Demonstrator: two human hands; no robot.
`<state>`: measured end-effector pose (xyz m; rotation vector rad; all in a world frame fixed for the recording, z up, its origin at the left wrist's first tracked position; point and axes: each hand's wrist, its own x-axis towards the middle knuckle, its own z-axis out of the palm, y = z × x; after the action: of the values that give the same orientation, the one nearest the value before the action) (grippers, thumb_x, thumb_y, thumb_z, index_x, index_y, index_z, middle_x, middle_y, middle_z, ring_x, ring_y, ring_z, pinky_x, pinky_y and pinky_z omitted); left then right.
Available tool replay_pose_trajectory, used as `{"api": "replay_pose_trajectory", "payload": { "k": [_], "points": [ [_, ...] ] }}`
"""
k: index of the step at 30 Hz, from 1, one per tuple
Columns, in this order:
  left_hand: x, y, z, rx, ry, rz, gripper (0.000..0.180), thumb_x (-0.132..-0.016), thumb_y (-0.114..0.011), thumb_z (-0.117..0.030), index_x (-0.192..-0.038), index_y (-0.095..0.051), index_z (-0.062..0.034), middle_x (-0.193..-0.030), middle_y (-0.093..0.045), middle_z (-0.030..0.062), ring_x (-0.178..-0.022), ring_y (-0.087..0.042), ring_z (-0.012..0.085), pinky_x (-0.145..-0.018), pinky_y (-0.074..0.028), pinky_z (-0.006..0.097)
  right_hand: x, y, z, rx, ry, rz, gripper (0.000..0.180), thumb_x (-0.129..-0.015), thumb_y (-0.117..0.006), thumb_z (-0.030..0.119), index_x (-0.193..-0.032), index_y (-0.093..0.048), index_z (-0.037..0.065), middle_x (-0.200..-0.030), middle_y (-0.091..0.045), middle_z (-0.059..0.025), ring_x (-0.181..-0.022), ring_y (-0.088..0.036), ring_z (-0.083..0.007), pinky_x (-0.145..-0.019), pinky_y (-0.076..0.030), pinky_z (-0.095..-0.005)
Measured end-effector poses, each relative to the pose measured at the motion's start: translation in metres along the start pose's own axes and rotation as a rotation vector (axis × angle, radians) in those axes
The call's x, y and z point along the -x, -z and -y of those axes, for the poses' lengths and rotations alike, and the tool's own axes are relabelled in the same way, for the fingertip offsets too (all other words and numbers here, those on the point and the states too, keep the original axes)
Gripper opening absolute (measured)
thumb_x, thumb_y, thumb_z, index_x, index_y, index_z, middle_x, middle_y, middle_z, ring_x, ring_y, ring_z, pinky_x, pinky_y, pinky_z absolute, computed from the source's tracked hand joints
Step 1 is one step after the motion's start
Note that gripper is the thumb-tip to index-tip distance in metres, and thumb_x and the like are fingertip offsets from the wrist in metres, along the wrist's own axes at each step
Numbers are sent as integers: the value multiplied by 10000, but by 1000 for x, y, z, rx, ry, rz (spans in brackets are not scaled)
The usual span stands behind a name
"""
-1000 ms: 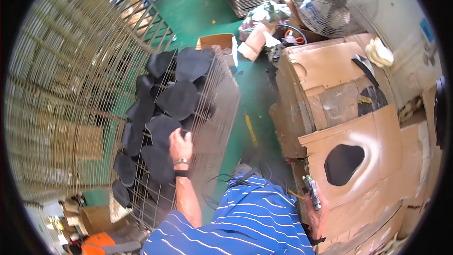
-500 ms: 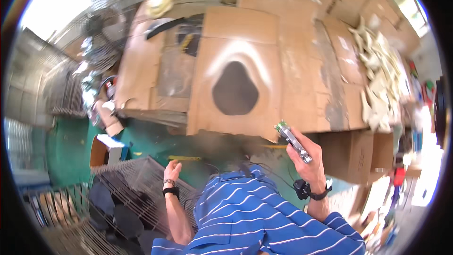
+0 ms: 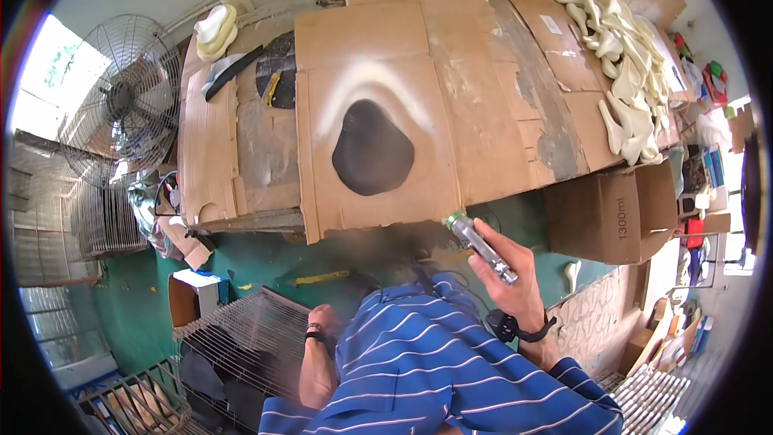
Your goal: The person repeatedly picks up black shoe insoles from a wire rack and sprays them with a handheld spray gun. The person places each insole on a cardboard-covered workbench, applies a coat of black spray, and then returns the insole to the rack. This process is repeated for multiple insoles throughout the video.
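My right hand (image 3: 510, 272) is closed around a small metal spray gun (image 3: 481, 248) with a green tip, just off the near edge of the cardboard-covered table (image 3: 515, 133). The tip points up and left. On a cardboard sheet (image 3: 318, 213) lies a dark, pear-shaped piece (image 3: 373, 149), narrow end away from me. White spray haze arches around its far end. My left hand (image 3: 324, 318) hangs low by my waist, beside a wire rack (image 3: 266, 326) with dark pieces (image 3: 205, 374) on it. Its fingers are blurred and partly hidden.
Cream-coloured moulded pieces (image 3: 632, 72) are heaped at the table's far right. A cardboard box (image 3: 600, 217) stands below the right edge. At the left are a large fan (image 3: 121, 101), a dark curved strip (image 3: 233, 72) and a pale stack (image 3: 215, 32). Green floor (image 3: 137, 290) lies below.
The view has swung, shifting the table leftward in the picture. My right hand still grips the spray gun near the table edge. My left hand has moved in toward my waist.
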<state>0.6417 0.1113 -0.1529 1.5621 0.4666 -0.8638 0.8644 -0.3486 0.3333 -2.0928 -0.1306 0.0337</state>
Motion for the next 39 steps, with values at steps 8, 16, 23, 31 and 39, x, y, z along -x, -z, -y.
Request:
{"api": "replay_pose_trajectory", "payload": {
  "k": [8,16,23,31,39],
  "points": [
    [-19,-2,-91,454,263,-401,348,-985,-582,-181,-1325,-564,-106,-1038,-672,99,-851,-685,275,-673,-552,440,22,27,-16,59,-131,1,490,-850,-741,22,-1326,-628,-8,-1055,-729,-207,-873,-719,-288,-778,-541,-329],
    [-24,-4,-54,116,256,-233,386,-1010,-603,-243,-1364,-564,-94,-1180,-681,146,-1004,-697,334,-811,-572,535,12,25,-10,-38,-14,58,531,-841,-743,4,-1355,-611,18,-1067,-720,-200,-890,-710,-331,-797,-542,-357],
    [-19,-12,-74,529,383,-233,384,-1009,-607,-250,-1356,-567,-91,-1116,-684,124,-904,-687,295,-689,-555,462,17,45,-26,-52,-29,54,513,-843,-755,7,-1338,-623,5,-1070,-722,-195,-894,-717,-300,-798,-542,-339],
    [-28,-32,-114,261,381,-285,265,-955,-661,-230,-1203,-653,-137,-985,-700,49,-837,-694,208,-569,-505,358,31,52,-44,-51,-146,21,522,-820,-759,0,-1326,-632,5,-1035,-720,-195,-850,-707,-304,-773,-535,-334],
    [-49,-49,-149,67,386,-314,365,-951,-648,-255,-1283,-656,-103,-1070,-724,73,-876,-718,203,-679,-580,401,20,60,-39,-113,-32,132,564,-788,-764,-33,-1333,-626,12,-1005,-715,-194,-824,-699,-322,-740,-534,-341]
  ]
}}
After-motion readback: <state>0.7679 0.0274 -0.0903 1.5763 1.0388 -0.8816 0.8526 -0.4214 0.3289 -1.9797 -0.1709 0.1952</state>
